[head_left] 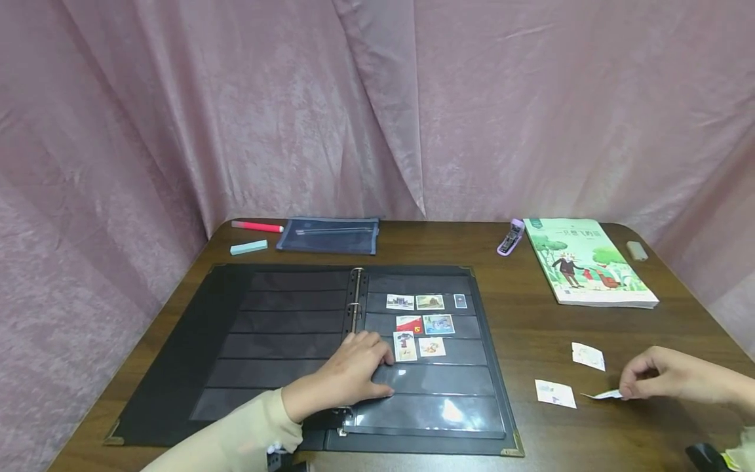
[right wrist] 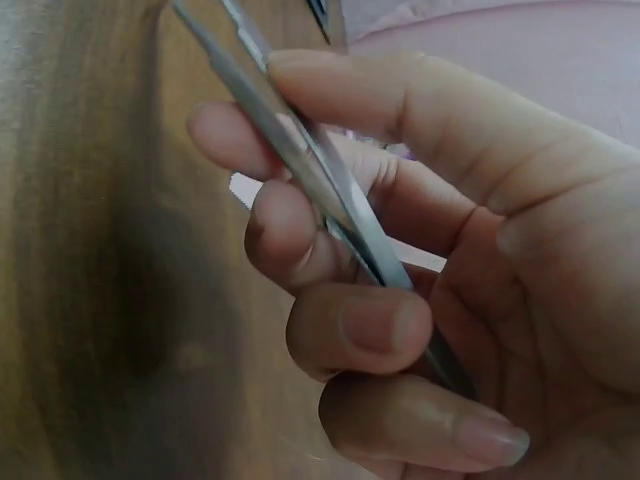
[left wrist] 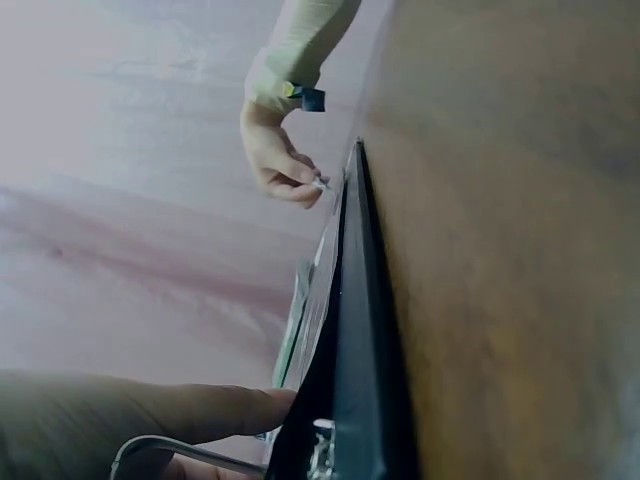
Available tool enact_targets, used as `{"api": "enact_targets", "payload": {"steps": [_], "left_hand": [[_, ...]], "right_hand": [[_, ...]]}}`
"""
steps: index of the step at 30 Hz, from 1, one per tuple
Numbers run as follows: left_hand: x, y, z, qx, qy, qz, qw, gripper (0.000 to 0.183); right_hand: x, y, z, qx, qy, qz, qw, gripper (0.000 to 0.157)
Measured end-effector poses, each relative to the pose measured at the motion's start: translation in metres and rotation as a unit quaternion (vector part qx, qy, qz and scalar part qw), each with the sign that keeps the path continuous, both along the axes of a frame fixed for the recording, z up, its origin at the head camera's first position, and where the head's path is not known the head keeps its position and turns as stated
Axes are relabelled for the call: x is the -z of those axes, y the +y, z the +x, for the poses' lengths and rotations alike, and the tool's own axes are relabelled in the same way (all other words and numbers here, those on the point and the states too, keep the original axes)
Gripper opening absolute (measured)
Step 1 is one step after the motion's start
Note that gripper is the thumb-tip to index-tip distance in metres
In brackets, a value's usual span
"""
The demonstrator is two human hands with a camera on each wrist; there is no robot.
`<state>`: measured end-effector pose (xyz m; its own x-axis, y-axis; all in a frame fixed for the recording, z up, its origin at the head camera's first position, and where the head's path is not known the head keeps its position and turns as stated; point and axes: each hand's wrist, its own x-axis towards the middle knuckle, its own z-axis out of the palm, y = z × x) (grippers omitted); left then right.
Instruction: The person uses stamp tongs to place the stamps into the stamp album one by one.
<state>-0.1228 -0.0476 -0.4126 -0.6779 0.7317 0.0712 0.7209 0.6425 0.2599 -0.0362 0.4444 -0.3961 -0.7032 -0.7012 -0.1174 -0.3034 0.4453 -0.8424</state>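
A pair of metal tweezers point(right wrist: 330, 190) lies along the fingers of my right hand point(head_left: 672, 377), which grips them just over the table at the right. Their tips run out of the right wrist view. Close by on the table are two loose stamps, a nearer stamp point(head_left: 555, 393) and a farther stamp point(head_left: 588, 356). Behind the fingers, a white perforated edge point(right wrist: 240, 188) shows in the right wrist view. My left hand point(head_left: 348, 370) rests on the open black stamp album point(head_left: 194, 341), fingers relaxed across the ring side of the right page. Several stamps point(head_left: 432, 347) sit in that page's upper strips.
Behind the album lie a blue mesh pouch point(head_left: 328, 246), a red marker point(head_left: 257, 226) and a light-blue stick point(head_left: 248, 247). At the back right are a green illustrated book point(head_left: 590, 265), a purple phone-shaped item point(head_left: 510, 237) and a pale eraser-like block point(head_left: 637, 251). Pink curtains point(head_left: 295, 105) hang behind.
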Motion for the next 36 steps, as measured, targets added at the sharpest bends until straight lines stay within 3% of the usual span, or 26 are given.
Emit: {"api": "enact_targets", "payload": {"steps": [14, 36], "left_hand": [[-0.001, -0.001, 0.001, 0.001, -0.008, -0.007, 0.9999, 0.039], [0.001, 0.0, -0.001, 0.0, -0.009, -0.006, 0.9999, 0.039]], "right_hand": [[0.002, -0.018, -0.005, 0.025, -0.008, 0.011, 1.0, 0.022], [0.01, -0.048, -0.016, 0.015, 0.068, 0.022, 0.997, 0.018]]}}
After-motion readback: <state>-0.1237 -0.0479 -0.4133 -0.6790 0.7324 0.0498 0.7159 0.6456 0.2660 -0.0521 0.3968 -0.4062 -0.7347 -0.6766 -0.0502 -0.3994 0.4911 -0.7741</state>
